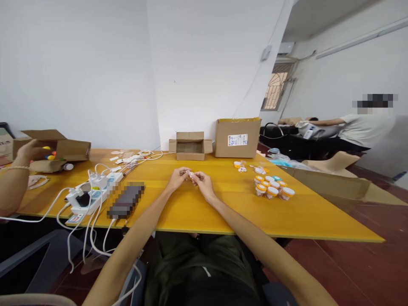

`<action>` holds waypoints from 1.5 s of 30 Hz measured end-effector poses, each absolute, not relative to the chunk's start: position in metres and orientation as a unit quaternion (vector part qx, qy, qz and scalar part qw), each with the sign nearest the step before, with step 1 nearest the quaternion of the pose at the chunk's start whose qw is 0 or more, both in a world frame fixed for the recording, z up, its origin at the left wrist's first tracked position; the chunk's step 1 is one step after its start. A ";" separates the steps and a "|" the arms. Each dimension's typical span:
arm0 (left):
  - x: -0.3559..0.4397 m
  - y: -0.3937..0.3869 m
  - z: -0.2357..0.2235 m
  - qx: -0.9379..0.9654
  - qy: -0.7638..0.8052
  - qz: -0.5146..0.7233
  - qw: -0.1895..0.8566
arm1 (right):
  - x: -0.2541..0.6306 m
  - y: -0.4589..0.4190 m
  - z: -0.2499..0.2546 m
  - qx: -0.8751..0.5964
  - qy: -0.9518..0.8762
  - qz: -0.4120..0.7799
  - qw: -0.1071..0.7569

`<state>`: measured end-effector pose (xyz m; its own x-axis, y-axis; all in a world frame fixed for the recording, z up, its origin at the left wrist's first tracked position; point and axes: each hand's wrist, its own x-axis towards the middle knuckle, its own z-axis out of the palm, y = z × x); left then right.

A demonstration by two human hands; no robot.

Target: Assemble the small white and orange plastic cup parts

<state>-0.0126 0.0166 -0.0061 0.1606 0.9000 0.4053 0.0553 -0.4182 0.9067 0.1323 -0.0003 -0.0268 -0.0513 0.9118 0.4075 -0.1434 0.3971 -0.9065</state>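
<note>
Head camera: a small white-and-red piece (pixel 191 174) is pinched between the fingertips of the left hand (pixel 180 177) and right hand (pixel 201 182), held close together above the yellow desk (pixel 191 212). Beyond them stands an open cardboard box (pixel 190 146); to the right cluster small orange-lidded jars (pixel 272 190), and to the left lies a white power strip (pixel 95 197).

No legible text, cardboard box (pixel 221 142) label (pixel 237 140) unreadable

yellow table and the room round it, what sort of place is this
Probably a small workshop or packing room: open cardboard box, clustered lidded jars and a loaded power strip share the table.
</note>
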 end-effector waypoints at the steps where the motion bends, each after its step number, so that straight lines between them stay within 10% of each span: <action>1: -0.012 0.016 -0.007 0.650 0.366 0.534 0.398 | 0.132 0.000 -0.027 -0.331 -0.575 0.441 0.604; 45: -0.009 0.014 -0.007 0.686 0.362 0.499 0.387 | 0.140 0.006 -0.025 -0.382 -0.613 0.361 0.589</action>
